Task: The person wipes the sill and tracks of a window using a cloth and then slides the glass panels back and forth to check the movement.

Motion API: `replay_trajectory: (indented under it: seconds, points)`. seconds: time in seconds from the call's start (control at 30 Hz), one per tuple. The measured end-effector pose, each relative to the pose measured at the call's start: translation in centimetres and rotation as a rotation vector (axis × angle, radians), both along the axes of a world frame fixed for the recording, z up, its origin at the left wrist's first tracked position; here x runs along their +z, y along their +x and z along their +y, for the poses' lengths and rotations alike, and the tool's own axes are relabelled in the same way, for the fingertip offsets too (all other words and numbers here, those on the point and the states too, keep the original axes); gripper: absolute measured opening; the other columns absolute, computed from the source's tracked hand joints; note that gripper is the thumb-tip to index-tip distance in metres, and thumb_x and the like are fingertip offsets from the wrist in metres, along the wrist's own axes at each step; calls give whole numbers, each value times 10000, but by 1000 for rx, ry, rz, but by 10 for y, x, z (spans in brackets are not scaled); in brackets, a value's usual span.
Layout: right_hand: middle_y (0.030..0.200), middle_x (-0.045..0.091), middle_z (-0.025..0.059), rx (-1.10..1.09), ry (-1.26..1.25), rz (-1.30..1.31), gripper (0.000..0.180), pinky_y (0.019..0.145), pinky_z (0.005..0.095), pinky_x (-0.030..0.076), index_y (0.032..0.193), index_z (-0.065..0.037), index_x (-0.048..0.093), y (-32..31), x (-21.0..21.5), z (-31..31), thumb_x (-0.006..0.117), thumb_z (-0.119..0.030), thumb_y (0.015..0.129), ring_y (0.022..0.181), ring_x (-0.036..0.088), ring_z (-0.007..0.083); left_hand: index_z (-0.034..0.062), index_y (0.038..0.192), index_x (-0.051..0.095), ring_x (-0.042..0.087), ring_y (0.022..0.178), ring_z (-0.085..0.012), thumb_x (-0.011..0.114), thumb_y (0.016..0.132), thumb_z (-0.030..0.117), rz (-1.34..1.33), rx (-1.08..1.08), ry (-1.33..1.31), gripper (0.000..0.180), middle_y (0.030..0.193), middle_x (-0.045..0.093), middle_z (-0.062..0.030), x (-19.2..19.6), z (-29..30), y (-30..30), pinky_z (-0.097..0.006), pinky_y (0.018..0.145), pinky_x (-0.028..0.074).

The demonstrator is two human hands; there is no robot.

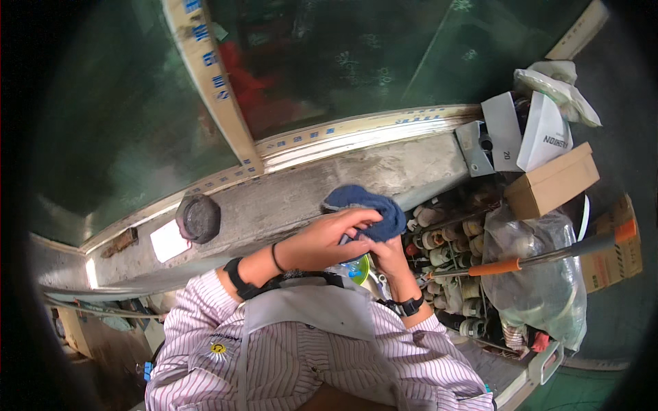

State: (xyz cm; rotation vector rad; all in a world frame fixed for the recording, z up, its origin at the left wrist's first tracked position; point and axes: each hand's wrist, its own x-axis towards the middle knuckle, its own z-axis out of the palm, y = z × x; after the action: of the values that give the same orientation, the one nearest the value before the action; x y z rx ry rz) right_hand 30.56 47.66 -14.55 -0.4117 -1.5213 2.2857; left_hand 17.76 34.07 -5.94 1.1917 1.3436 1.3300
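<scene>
In front of my chest I hold a dark blue, soft cloth item (373,209) with a paler edge; its exact kind is hard to make out. My left hand (329,236) comes in from the left, its fingers bent against the near side of the cloth. From below, my right hand (387,257) grips the cloth's lower right end, its fingers partly hidden by the cloth. Beneath my hands a yellow-green round rim (361,270) shows in part. Both wrists wear dark bands.
A concrete window sill (288,202) runs behind my hands, bearing a dark grey rounded thing (199,219) and a white card (170,241). On the right stand a rack of shoes (439,257), cartons (554,181), a clear plastic bag (531,274) and an orange-and-grey pole (534,260).
</scene>
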Motion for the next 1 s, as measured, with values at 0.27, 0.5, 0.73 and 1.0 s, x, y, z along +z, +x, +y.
replay_trajectory:
  seconds: [0.27,0.5,0.73,1.0]
  points:
    - [1069,644,148,-666,834,38,421,896,355,468,1172,49,532,-66,70,140,619,-29,768,971,620,250,19,1190,518,508,1141,-355,666,794,179,1091,459,-58,452,1215,548,-163,-46,-82,-39,-448,977,386]
    - [1054,603,193,-742,1703,-858,312,896,479,464,1042,23,557,-147,0,266,576,-85,749,1037,548,386,26,1144,536,489,1174,-323,683,775,230,1342,428,-114,447,1215,541,-147,-85,-94,-56,-445,976,372]
    - [1102,619,183,-464,1541,-334,421,938,422,414,1103,-2,599,-133,-20,238,518,35,692,1048,519,399,32,1181,510,486,1182,-304,705,766,293,1273,421,-206,528,1239,519,-130,-80,-98,-54,-422,986,362]
    - [1032,657,89,92,482,-50,438,891,278,458,1027,2,648,-105,16,128,447,98,649,983,608,188,40,1206,502,472,1200,-289,697,763,306,1293,404,-163,553,1270,505,-119,-86,-96,-57,-414,985,366]
